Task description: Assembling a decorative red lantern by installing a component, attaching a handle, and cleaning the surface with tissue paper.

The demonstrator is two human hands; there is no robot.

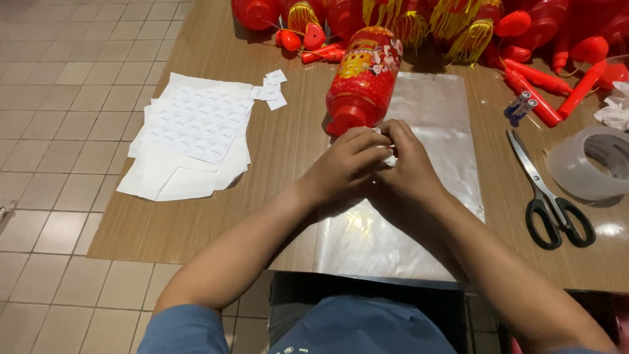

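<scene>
Left hand (347,164) and right hand (409,164) pressed together, fingers curled, pinching a small white piece (390,159), perhaps a sticker. Just beyond the fingertips, red lantern (363,78) lying on clear plastic bag (432,118). Left: sticker sheets (193,128). Right: scissors (550,193), tape roll (590,164).

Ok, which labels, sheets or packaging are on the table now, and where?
Sticker sheets: stacked white sheets of small round labels, left of the hands.
Loose labels: small white cut squares, above the sheets.
Clear plastic bag: flat, shiny, under the hands.
Red lantern: cylinder with gold and white print, lying on the bag's far end.
Small white piece: pinched between left hand and right hand.
</scene>
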